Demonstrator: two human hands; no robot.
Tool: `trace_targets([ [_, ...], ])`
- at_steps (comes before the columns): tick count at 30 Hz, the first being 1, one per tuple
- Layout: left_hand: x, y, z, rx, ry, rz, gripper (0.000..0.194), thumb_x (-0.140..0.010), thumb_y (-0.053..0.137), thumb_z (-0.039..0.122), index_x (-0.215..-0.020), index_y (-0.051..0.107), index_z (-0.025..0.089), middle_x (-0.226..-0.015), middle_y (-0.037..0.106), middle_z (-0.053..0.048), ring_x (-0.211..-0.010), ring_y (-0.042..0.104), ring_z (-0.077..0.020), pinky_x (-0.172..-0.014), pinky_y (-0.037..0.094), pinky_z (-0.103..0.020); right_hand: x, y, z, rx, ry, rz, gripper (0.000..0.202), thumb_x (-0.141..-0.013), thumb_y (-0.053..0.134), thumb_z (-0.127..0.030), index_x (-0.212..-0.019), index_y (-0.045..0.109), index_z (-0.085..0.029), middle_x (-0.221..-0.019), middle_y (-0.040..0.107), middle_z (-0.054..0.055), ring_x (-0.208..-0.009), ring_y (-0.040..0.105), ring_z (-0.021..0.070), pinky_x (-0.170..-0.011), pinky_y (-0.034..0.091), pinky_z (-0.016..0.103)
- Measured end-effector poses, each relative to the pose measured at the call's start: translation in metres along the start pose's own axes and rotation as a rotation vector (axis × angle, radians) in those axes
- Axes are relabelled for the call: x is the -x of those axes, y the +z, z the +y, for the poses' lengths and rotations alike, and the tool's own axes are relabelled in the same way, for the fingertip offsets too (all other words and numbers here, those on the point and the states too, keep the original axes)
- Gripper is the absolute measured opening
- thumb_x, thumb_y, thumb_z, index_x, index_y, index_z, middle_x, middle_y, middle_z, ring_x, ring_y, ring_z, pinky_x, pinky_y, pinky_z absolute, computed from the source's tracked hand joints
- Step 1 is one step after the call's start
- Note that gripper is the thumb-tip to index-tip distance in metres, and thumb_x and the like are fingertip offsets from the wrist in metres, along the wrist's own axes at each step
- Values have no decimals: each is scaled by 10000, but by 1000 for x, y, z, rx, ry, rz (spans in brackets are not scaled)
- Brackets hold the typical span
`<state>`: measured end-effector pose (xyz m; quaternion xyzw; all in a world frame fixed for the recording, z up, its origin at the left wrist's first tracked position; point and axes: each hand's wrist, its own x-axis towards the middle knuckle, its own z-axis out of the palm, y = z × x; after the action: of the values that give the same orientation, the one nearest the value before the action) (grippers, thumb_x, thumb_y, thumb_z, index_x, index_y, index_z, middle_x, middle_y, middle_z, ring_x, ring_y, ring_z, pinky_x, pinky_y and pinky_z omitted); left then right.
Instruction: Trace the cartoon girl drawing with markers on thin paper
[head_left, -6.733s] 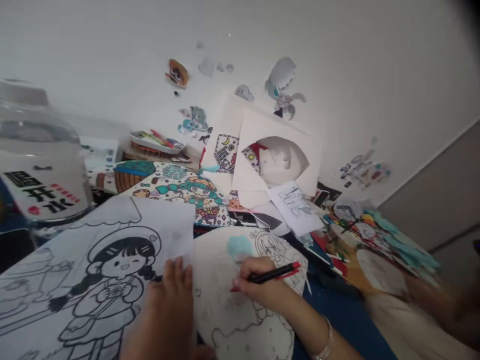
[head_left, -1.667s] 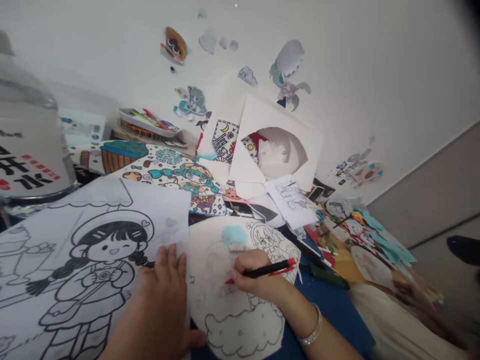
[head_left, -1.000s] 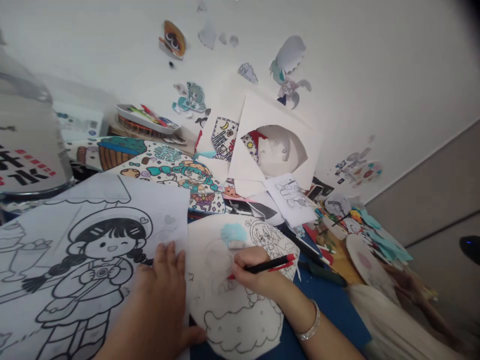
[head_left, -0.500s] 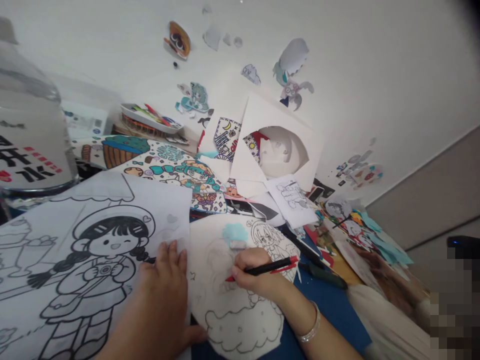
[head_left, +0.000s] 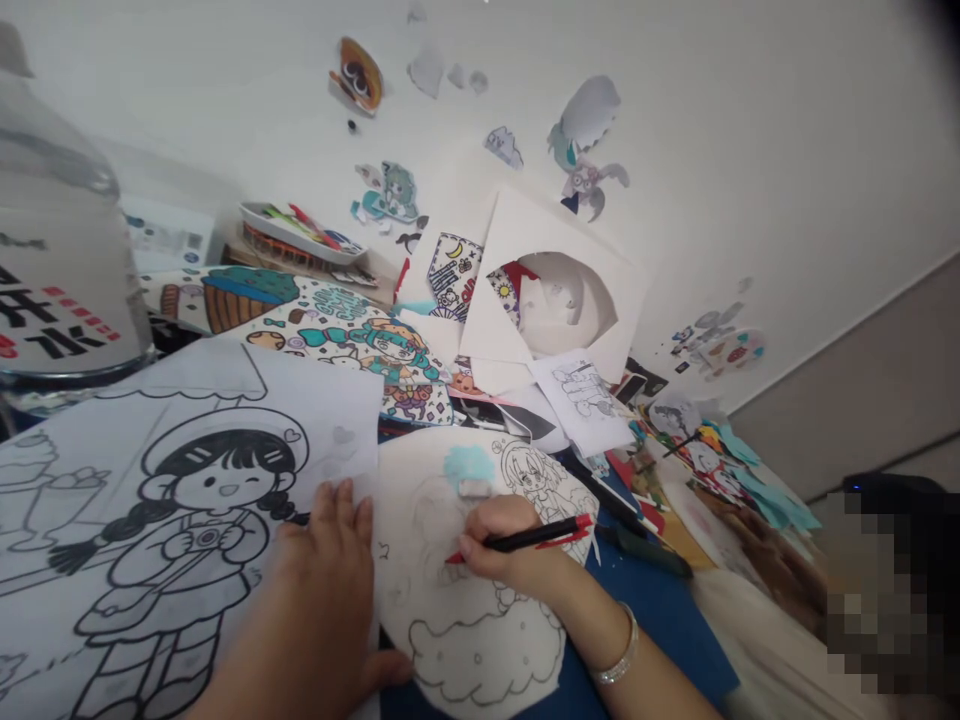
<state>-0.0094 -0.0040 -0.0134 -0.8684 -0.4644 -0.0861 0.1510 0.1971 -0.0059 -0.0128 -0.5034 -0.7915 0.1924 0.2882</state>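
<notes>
Right hand (head_left: pixel 504 540): pinching a slim black-and-red pen (head_left: pixel 538 536), point down on a rounded cream paper sheet (head_left: pixel 499 655) beneath it. Left hand (head_left: pixel 324 572): palm down, thumb spread, on a white, line-printed paper sheet (head_left: pixel 184 560) (beret-wearing figure). Just beyond right hand: small pale block (head_left: pixel 475 488).

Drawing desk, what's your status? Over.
Right hand gripping black pen over rounded sheet. Left hand on larger drawing. Small pale block beside right hand.

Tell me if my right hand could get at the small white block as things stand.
Probably yes: the small white block lies on the rounded paper just beyond the right hand, with nothing visible over it, though the pen in that grip may hinder.
</notes>
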Motion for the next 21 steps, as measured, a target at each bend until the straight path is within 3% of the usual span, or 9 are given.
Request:
trace_targets([
  [12,-1,-6,0,-23,13,-65,1012,-549,695,691,-1207,464,-41,-1285,414,-335,-1203,490,-434,-852,477,-481,0,-1,-3,-13,57,1,292,-763,571,-225,-515,420,-198,-518,458,-53,-494,416,92,-464,352,205],
  [16,1,-4,0,-64,41,-30,992,-577,698,659,-1209,458,-66,-1279,404,-365,-1195,493,-446,-830,477,-482,1,0,-1,-55,9,31,291,-768,554,-233,-518,408,-200,-513,442,-54,-485,399,90,-466,347,212],
  [21,0,-9,0,7,0,-83,1003,-560,709,658,-1230,444,-40,-1302,411,-323,-1218,479,-424,-859,479,-471,1,0,-2,-64,-36,78,312,-769,502,-185,-512,327,-208,-505,391,-59,-466,363,88,-450,302,217],
])
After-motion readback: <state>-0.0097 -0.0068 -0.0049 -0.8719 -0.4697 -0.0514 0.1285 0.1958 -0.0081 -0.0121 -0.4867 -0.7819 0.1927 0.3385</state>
